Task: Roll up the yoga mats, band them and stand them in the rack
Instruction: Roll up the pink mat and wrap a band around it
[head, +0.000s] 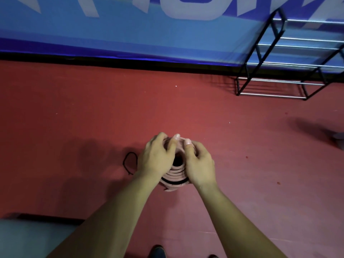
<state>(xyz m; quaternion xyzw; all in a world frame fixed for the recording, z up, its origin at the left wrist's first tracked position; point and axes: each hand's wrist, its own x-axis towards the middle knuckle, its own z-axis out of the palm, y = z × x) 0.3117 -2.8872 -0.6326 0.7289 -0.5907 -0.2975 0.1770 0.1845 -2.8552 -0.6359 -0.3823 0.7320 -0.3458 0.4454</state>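
Your left hand [155, 159] and right hand [200, 164] curled round the top end of the rolled pink mat [176, 176], which stood upright on the red floor [93, 118] between them. A black band [129, 162] lay just left of it. Farther off, the metal rack [279, 71] stood against the blue wall [130, 34].

Dim, warm indoor light in a soft, wide-angle view.
A broad, soft shadow lies on the red floor [223, 112] left of the rolled mat [175, 176], and another lies far to its right at the frame edge. Beyond the mat, the blue banner [130, 38] is blurred and bowed by lens distortion. The rack [286, 65], up and right of the mat, leans.
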